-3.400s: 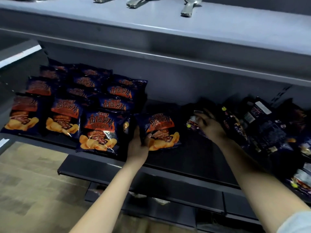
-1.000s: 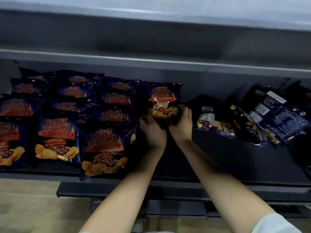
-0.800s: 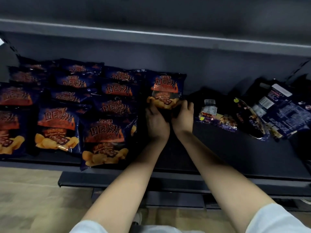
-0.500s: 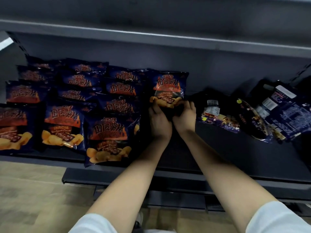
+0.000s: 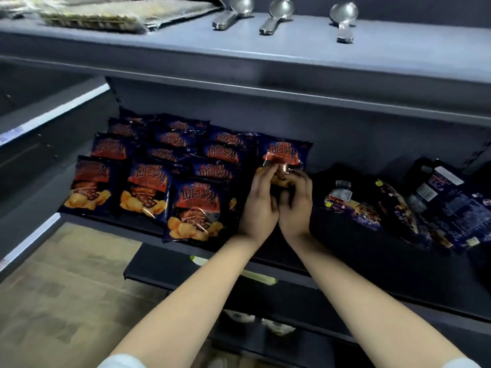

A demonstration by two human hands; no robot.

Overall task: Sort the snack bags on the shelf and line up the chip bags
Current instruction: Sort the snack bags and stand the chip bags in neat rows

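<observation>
The dark shelf [image 5: 358,251] carries on its left part a block of lined chip bags [image 5: 159,176], several columns that overlap from the front edge to the back wall. On its right part lies a loose heap of mixed snack bags [image 5: 398,208], not yet sorted. Between them the deck is bare, and at the back of this gap, just beside the last column, is the held chip bag [image 5: 285,152]. The left hand [image 5: 259,205] and the right hand [image 5: 296,208] are close together, wrist near wrist. Both curl their fingers on the lower part of this bag, pinching the foil, so the hands cover its bottom edge. I judge the step is to seat this bag as the start of a new column. To do it well, the bottom should be set on the deck first. Its left side should then meet the neighbour bag without climbing over it. The release should come only when the bag leans steady, because the puffed foil may slide forward. The bag shows its printed face to the camera, with the title upright and the top seam up toward the back wall. Its long axis runs from bottom to top, tilted backward, the same as its neighbours.
</observation>
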